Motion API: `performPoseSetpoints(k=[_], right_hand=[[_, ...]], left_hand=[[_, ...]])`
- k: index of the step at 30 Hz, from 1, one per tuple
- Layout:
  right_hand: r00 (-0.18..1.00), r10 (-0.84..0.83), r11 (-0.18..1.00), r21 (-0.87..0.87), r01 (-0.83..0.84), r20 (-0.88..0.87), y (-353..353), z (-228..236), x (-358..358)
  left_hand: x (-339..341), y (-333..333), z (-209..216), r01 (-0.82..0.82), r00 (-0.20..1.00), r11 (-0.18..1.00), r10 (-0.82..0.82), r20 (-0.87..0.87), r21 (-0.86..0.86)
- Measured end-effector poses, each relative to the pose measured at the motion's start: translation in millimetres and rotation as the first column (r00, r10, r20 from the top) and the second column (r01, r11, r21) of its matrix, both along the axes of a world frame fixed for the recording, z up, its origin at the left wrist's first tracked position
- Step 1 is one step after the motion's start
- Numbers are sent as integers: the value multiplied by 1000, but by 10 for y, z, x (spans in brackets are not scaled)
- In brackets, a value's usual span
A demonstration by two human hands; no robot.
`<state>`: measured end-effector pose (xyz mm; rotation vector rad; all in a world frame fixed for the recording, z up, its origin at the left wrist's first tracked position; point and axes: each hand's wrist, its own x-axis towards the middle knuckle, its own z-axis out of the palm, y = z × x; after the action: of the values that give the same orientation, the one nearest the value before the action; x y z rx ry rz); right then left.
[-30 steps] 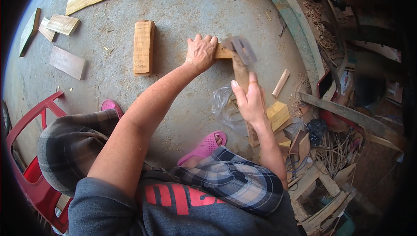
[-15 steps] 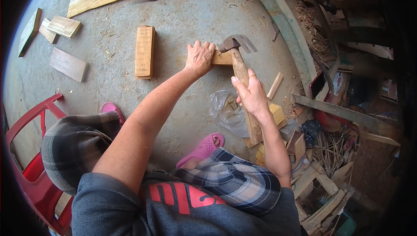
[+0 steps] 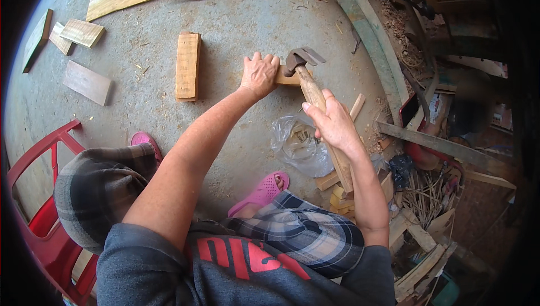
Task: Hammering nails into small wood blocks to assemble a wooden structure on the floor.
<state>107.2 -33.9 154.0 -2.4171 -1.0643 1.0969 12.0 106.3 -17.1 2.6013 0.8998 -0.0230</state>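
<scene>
Wood block [image 3: 288,77], 1 pc., short, on concrete floor [image 3: 230,19], partly under L hand [image 3: 260,74]. L hand: palm down over block's L end, fingers slightly apart past far edge; thumb hidden, so grip vs. press can't tell. Hammer [image 3: 312,89], claw type, wood handle: head at block's R end, contact unclear. R hand [image 3: 333,119]: fingers wrapped round handle, thumb along it; R of block, nearer person. Status (judged): block mid-work — whether anything is fastened there, can't tell. Stacked wood pcs. [image 3: 187,66], L of block: roughly aligned, poss. done. Loose boards [image 3: 82,33], well L of block: unjoined, prob. unworked. Also: clear plastic bag [image 3: 315,162], near side of block, small contents unclear; red chair [image 3: 39,247], well L of block — nearer person.
</scene>
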Motion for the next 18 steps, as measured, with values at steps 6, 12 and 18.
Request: performPoseSetpoints(k=[6,12,18], right_hand=[[997,-25,964,267,4,78,343,593,-199],[984,69,998,-10,-68,163,43,-105,79],[994,-76,992,110,68,72,163,502,-120]], left_hand=[[-93,86,-53,-4,1000,999,4,28,33],[-27,-6,-41,5,999,1000,-6,52,18],[-97,52,-111,16,999,1000,-17,41,21]])
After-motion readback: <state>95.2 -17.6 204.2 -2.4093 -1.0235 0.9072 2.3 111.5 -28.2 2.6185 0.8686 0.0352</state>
